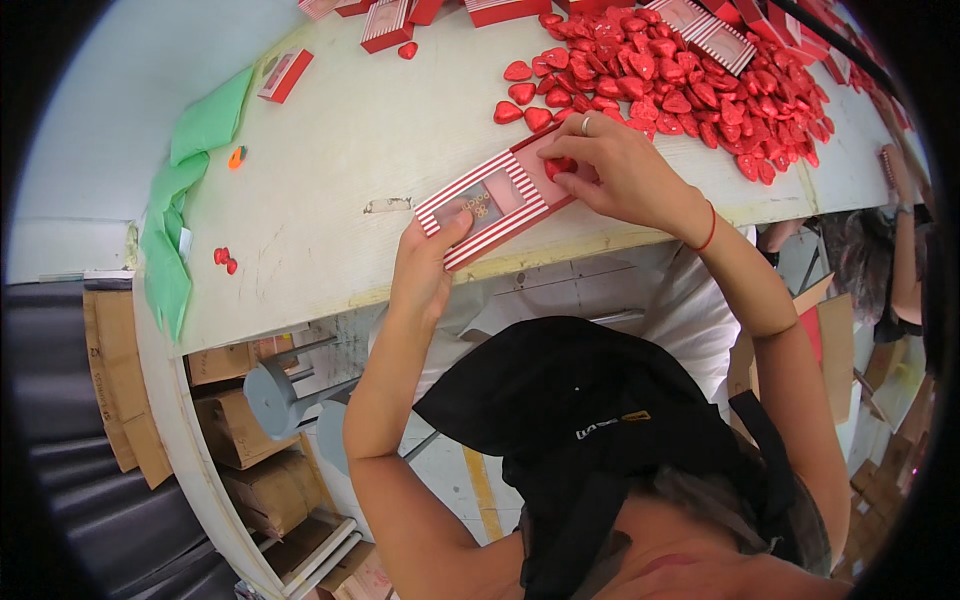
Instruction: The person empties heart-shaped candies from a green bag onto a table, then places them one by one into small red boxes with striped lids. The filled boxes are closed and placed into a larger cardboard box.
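Note:
Between the thumb and fingers of my right hand (626, 172) is a red foil-wrapped heart candy (558, 166), held at the pulled-out end of a pink-lined box tray (534, 157). That tray sits partly inside a red-and-white striped sleeve (517, 217) with a clear window bearing writing. My left hand (427, 259) grips the sleeve's near left end, thumb on top over the window. Just beyond my right hand, a large pile of red foil hearts (660, 75) spreads over the white table (337, 165). The tray's far right end is partly hidden by my right hand.
More striped boxes (386, 22) stand along the far edge; a single box (285, 75) lies at left. Green plastic packages (202, 127), an orange item (237, 157) and loose hearts (225, 259) lie leftward. Below are cardboard boxes (240, 427) and stools (274, 397). Another person's arm (905, 247) shows at right.

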{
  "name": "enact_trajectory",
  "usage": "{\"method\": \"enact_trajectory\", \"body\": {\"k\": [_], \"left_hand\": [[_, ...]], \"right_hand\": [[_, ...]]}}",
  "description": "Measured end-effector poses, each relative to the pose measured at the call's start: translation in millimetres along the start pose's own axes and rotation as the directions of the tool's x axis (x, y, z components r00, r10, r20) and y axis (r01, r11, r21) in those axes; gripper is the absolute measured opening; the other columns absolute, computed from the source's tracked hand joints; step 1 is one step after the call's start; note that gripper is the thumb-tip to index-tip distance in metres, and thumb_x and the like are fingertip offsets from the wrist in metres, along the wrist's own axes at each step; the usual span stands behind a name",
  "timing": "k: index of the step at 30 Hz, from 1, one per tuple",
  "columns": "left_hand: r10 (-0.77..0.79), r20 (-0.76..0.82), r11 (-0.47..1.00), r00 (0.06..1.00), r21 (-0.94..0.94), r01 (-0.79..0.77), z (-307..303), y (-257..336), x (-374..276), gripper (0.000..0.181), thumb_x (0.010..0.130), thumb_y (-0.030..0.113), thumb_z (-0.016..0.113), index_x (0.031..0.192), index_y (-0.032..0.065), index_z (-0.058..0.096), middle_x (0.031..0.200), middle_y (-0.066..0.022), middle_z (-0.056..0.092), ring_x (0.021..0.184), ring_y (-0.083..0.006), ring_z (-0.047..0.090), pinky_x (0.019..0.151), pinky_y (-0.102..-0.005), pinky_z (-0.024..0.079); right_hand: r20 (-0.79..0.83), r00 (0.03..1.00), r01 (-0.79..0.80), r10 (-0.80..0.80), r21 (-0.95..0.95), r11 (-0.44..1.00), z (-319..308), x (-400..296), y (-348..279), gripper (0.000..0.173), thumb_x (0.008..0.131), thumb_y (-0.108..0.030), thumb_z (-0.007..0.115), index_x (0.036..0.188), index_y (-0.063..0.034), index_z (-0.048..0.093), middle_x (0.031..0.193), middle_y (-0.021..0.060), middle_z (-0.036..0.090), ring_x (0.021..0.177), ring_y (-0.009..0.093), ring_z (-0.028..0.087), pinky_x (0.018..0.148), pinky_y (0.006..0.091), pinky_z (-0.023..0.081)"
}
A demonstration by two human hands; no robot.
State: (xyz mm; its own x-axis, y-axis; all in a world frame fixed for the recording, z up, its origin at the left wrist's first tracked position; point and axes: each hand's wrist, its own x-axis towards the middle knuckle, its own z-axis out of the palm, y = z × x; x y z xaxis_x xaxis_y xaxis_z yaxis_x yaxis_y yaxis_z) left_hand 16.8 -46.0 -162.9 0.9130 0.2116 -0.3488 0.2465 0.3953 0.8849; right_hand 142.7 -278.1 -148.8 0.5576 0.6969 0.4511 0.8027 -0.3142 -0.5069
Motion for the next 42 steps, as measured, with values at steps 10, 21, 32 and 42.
{"method": "enact_trajectory", "body": {"k": [10,21,32,42], "left_hand": [[0.035,0.055,0.997,0.998,-0.072,-0.031,-7.1,0.4,1.9,0.037,0.094,0.006,0.06,0.128,-0.005,0.052,0.12,-0.0135,0.063,0.107,-0.0193,0.064,0.092,-0.0327,0.054],[0.067,0.211,0.978,0.975,-0.208,-0.023,-20.0,-5.2,4.2,0.033,0.095,0.007,0.056,0.126,-0.0043,0.051,0.12,-0.0149,0.062,0.107,-0.0195,0.064,0.092,-0.0344,0.056],[0.102,0.247,0.976,0.964,-0.21,-0.05,-22.7,-11.4,6.5,0.043,0.095,0.003,0.055,0.134,-0.0077,0.042,0.132,-0.0223,0.056,0.118,-0.0259,0.06,0.101,-0.037,0.053],[0.067,0.196,0.967,0.978,-0.255,-0.016,-16.0,-2.7,2.1,0.043,0.095,-0.003,0.048,0.136,-0.0065,0.04,0.132,-0.0275,0.054,0.116,-0.0314,0.061,0.099,-0.0392,0.053]], "right_hand": [[0.083,0.994,-0.073,0.066,0.083,0.994,-3.8,10.2,-12.1,0.02,0.08,-0.009,0.069,0.098,-0.0025,0.067,0.091,0.0123,0.061,0.084,0.028,0.061,0.074,0.0378,0.05],[0.103,0.994,0.024,-0.029,0.049,0.999,0.2,-4.1,7.8,0.03,0.09,-0.006,0.063,0.119,-0.0019,0.064,0.107,0.008,0.06,0.077,0.016,0.055,0.069,0.029,0.046],[0.121,0.993,-0.015,0.015,0.002,1.0,-5.7,6.7,7.2,0.023,0.085,-0.009,0.069,0.106,-0.0008,0.069,0.093,0.0092,0.064,0.075,0.022,0.062,0.067,0.0303,0.049],[0.18,0.981,-0.115,0.077,0.208,0.971,-13.4,17.8,9.4,0.015,0.08,-0.01,0.072,0.093,-0.0019,0.072,0.082,0.0103,0.065,0.069,0.02,0.061,0.064,0.031,0.048]]}}
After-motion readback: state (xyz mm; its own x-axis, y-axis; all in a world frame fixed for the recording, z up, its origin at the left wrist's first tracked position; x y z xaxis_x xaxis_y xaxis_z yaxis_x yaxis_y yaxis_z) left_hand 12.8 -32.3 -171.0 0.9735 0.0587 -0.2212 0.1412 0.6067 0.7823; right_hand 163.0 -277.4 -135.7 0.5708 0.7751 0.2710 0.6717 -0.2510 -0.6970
